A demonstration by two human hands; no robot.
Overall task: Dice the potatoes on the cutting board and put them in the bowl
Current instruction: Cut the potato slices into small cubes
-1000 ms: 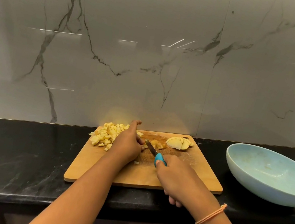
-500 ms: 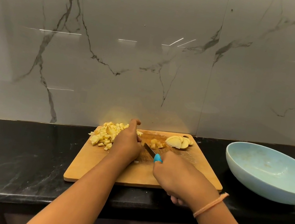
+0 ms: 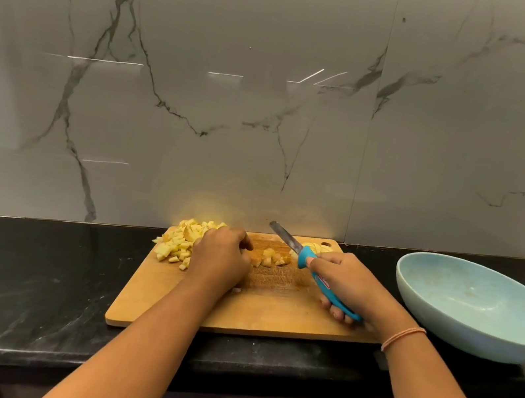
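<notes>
A wooden cutting board (image 3: 269, 318) lies on the black counter. At its back left sits a pile of diced potato (image 3: 177, 242). My left hand (image 3: 222, 256) rests on the board beside that pile, fingers curled under; nothing shows in its grip. A few loose potato cubes (image 3: 270, 258) lie just right of it. My right hand (image 3: 348, 282) grips the blue handle of a knife (image 3: 285, 239), whose blade is lifted and points up-left over the board's back edge. Potato slices (image 3: 315, 247) are partly hidden behind the knife. The light blue bowl (image 3: 461, 333) stands to the right, without potato.
A marble-patterned wall rises directly behind the board. The black counter (image 3: 34, 265) stretches left of the board, and its front edge runs just below the board. The bowl's rim almost touches the board's right side.
The knife has come up off the potato; the blade now points up and away. My left hand has let its thumb drop and shifted toward the pile, leaving cut cubes in the middle.
</notes>
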